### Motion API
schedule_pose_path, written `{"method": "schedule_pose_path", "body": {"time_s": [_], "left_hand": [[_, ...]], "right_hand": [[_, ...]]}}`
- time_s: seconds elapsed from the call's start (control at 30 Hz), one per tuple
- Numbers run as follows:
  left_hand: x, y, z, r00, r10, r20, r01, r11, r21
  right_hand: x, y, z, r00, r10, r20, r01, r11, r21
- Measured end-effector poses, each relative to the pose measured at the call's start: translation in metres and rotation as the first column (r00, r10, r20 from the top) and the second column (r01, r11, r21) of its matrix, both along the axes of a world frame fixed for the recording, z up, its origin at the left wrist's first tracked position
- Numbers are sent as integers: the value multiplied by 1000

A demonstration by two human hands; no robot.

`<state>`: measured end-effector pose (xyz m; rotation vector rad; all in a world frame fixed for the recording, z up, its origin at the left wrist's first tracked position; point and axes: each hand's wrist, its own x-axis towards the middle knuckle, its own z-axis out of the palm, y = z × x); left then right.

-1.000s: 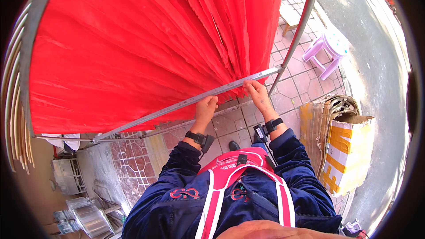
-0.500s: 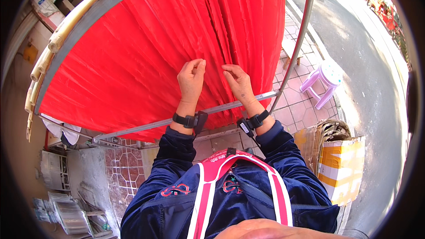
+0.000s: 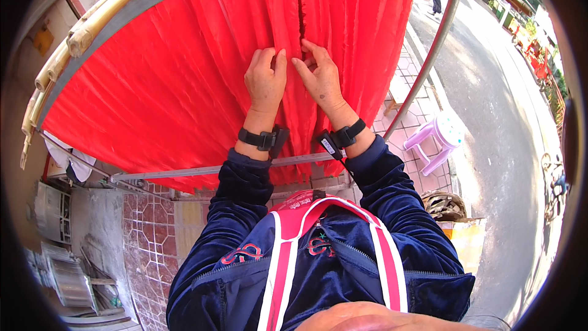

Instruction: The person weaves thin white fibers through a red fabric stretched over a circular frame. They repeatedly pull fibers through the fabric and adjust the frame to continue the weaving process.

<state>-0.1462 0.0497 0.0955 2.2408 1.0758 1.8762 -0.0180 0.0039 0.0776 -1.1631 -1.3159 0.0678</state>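
Note:
Long thin red cloth strips (image 3: 177, 73) with frayed edges hang close together from a metal frame in front of me. My left hand (image 3: 265, 83) is closed, thumb against its bent fingers, at the edge of one strip. Just to its right, my right hand (image 3: 321, 79) bends its fingers around the edge of the cloth, thumb toward the left hand. One narrow strip runs up between the two hands. A dark gap shows above the right fingertips. The cloth hides part of the fingers.
A metal bar (image 3: 165, 173) crosses below my wrists, and a curved pole (image 3: 429, 55) stands to the right. Bamboo poles (image 3: 61, 55) lie along the frame's left. Right of the frame are a pink plastic stool (image 3: 432, 141), cardboard (image 3: 444, 205) and a road (image 3: 502, 147) with a walking person.
Both hands have moved up and farther in along the red cloth. The right fingers have curled in at its edge. The whole view has shifted slightly.

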Motion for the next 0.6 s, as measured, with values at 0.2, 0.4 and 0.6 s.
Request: {"method": "schedule_pose_path", "body": {"time_s": [0.2,0.4,0.6], "left_hand": [[-1,5,5,994,-98,53,96,995,42],[-23,17,15,999,-33,-37,35,998,50],[-45,24,20,1000,-2,-29,4,996,94]], "right_hand": [[1,20,10,997,-79,25,78,995,66],[8,35,12,990,-91,-103,97,994,54],[38,31,10,967,-58,-247,85,991,102]]}}
